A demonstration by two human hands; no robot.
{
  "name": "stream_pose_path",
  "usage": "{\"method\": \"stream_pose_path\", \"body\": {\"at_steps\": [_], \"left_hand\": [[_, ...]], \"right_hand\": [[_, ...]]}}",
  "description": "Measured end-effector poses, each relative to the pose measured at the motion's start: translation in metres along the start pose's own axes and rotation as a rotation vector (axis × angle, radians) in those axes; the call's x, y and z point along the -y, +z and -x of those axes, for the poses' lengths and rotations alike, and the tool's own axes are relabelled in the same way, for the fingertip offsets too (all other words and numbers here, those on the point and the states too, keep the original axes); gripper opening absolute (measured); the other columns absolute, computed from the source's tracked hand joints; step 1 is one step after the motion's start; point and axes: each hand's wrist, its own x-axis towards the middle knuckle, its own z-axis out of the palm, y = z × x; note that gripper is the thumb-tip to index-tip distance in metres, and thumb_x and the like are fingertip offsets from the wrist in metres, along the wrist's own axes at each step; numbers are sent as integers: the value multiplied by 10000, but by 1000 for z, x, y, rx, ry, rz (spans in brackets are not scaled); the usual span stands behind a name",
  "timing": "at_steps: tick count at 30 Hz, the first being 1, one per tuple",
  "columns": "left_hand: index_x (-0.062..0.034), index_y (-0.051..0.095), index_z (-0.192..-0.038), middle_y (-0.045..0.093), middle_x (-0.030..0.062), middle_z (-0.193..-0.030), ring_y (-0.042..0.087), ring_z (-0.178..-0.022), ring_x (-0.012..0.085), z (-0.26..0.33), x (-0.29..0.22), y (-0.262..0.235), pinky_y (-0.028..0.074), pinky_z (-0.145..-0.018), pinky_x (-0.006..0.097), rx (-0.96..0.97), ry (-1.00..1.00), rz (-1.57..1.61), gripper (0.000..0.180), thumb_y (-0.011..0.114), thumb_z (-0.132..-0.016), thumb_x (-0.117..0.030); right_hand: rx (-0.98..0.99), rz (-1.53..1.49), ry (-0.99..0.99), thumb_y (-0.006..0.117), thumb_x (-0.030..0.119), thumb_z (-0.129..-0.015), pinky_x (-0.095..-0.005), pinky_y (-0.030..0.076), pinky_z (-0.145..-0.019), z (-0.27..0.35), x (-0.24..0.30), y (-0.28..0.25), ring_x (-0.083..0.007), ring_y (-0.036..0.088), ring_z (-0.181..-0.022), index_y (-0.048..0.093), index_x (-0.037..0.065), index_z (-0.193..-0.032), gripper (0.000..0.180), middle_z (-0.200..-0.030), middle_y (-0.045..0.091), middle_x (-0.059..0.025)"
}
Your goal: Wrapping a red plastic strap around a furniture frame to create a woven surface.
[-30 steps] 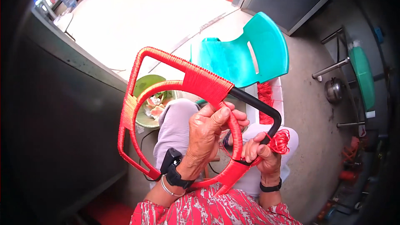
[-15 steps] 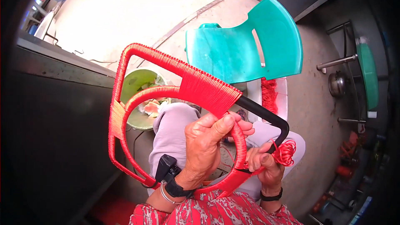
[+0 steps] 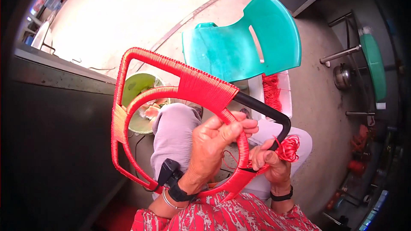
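A rounded rectangular frame point(image 3: 205, 86) with a curved inner ring lies over my lap, mostly wrapped in glossy red cord. Its right corner is bare black tube point(image 3: 267, 112), and a short black gap also shows low on the ring. My left hand point(image 3: 209, 143) is closed round the right side of the wrapped ring, thumb on top. Beside the bare tube, my right hand point(image 3: 274, 167) is closed on a looped bundle of red cord point(image 3: 288, 148), which sticks out past its fingers. A thin loose strand hangs inside the ring, between the hands.
A green plastic chair point(image 3: 222, 53) stands ahead. Beneath its right side is a white box point(image 3: 286, 87) holding red cord. A green basin point(image 3: 139, 124) with scraps sits behind the frame's left side. A dark panel point(image 3: 55, 145) rises at left; a green stool point(image 3: 373, 66) is at right.
The view has turned slightly, so the chair and box sit farther left. My right hand has shifted a little against the tube with the cord bundle. The left hand keeps its hold on the ring.
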Motion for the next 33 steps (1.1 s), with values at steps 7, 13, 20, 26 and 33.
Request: {"method": "stream_pose_path", "body": {"at_steps": [7, 13, 20, 26, 33], "left_hand": [[66, 586, -1068, 676, 224, -941, 677, -881, 280, 1, 5, -4, 552, -791, 367, 29, -50, -65, 278, 566, -949, -184], [71, 589, -1010, 677, 230, -901, 685, -841, 296, -3, 8, -4, 560, -772, 379, 18, 25, -1, 269, 555, -953, -189], [73, 606, -980, 682, 221, -877, 691, -811, 285, -3, 7, -2, 565, -754, 363, 20, 49, 75, 249, 554, -951, -168], [58, 568, -1006, 668, 231, -872, 681, -798, 321, -4, 8, -3, 554, -774, 404, 7, 56, -15, 297, 533, -961, -234], [47, 563, -1076, 674, 214, -919, 682, -860, 317, -4, 4, -13, 546, -809, 393, 57, -9, -88, 322, 511, -971, -253]], "right_hand": [[4, -20, -27, 580, 223, -930, -381, 437, -764, -1, -7, -4, -189, 548, -601, 550, 52, -1091, 237, -650, 534, -38], [-12, -44, -10, 581, 214, -928, -376, 434, -766, -3, -7, 1, -181, 538, -606, 546, 57, -1076, 219, -657, 518, -27], [-35, -17, -18, 589, 215, -922, -372, 431, -784, -2, -9, 0, -175, 533, -607, 548, 56, -1070, 221, -661, 515, -22], [-17, -51, -28, 579, 199, -928, -383, 435, -786, -3, -11, -1, -171, 533, -613, 542, 53, -1072, 208, -667, 515, -19], [-34, -45, 17, 564, 200, -939, -386, 443, -771, 0, -6, 1, -186, 542, -628, 500, 27, -1124, 261, -692, 524, -37]]}}
